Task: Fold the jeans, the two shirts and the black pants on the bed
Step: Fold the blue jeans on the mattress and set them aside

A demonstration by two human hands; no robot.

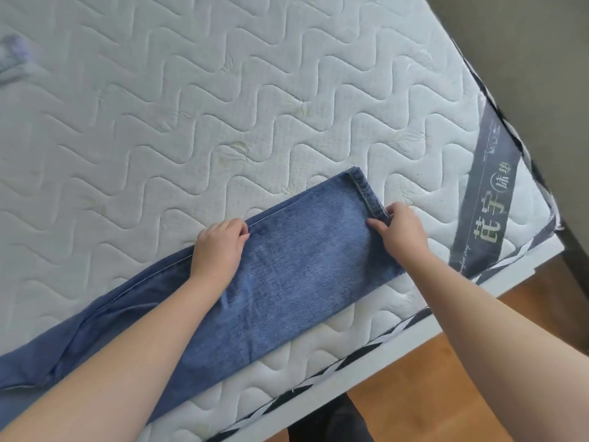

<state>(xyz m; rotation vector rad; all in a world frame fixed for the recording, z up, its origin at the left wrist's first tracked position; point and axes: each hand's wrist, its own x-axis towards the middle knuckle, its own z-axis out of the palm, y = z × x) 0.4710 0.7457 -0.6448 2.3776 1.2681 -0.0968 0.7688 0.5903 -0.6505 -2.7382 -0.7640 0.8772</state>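
Head view: a pair of blue denim jeans (287, 272) lies lengthwise across the lower middle of the frame on a white quilted mattress (223, 106), the two legs stacked one on the other, the hem end pointing to the right of centre and the waist end running off the lower left edge. The left hand (220, 247) rests at the far seam edge near mid-leg, its fingers curled over that edge and gripping the cloth. The right hand (398, 231) is at the hem, thumb and fingers pinched on the stitched cuff.

A pale purple blurred object (12, 55) sits at the upper left edge; I cannot tell what it is. A grey printed label band (487, 199) crosses the mattress corner at the right, and wooden floor (478, 378) shows at the lower right.

By my reading the task is early: the jeans are halved lengthwise only, with crosswise folds remaining. Neither shirt nor the black pants can be identified here, so they appear untouched.
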